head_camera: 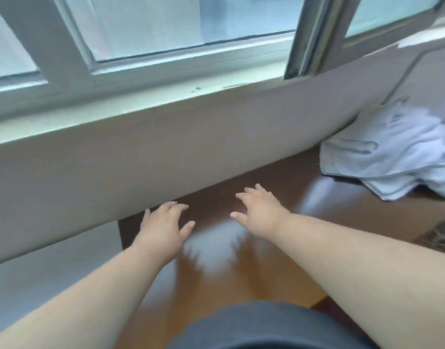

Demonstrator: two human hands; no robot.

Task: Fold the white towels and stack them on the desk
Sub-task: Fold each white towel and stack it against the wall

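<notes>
Over the glossy brown wooden tabletop (pixel 279 268), left hand (pixel 163 227) and right hand (pixel 260 212) hover released, fingers spread, grasping nothing. Crumpled white towels (pixel 392 152) lie heaped at far right against the wall, well apart. Risk: dragging the heap could spill it off the edge. Motion blur obscures the surface; the heap's right side is cut off, towel count unclear
</notes>
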